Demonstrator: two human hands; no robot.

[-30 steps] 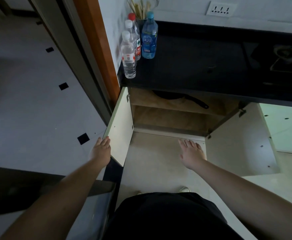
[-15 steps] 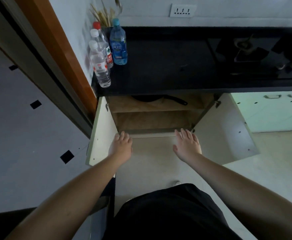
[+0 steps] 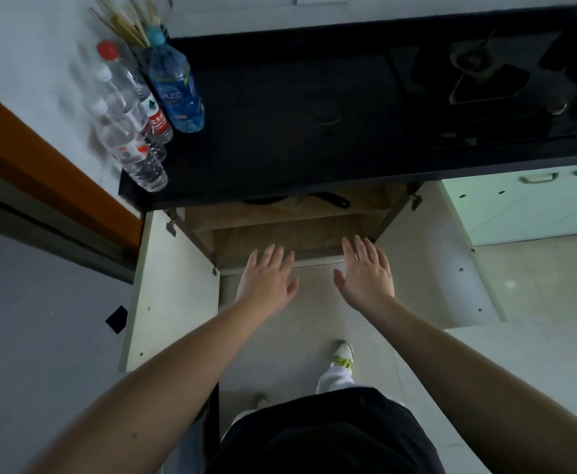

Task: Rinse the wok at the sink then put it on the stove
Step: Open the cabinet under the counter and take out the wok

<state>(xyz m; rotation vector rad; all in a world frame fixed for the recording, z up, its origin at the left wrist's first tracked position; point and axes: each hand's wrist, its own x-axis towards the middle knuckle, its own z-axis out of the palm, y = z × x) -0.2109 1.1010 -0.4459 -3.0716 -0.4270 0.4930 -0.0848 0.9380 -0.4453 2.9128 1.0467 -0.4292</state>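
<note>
A black wok [image 3: 270,200] lies on the upper shelf of the open cabinet, mostly hidden under the black counter [image 3: 280,131]; its black handle [image 3: 335,199] sticks out to the right. My left hand [image 3: 266,280] and my right hand [image 3: 366,271] are stretched out side by side in front of the cabinet's lower edge, fingers straight and spread, holding nothing. Both are below and in front of the wok, apart from it. The stove [image 3: 485,80] with its burner sits on the counter at the upper right. No sink is in view.
Both cabinet doors stand open: the left door [image 3: 170,285] and the right door [image 3: 431,261]. Three plastic bottles [image 3: 143,114] and a holder of chopsticks [image 3: 126,22] stand at the counter's left end. Pale green drawers [image 3: 526,203] are at the right. An orange door frame [image 3: 40,155] is left.
My left hand left the edge of the left cabinet door and moved right, in front of the opening. Both hands came closer together and reached toward the cabinet. The camera tilted further down.
</note>
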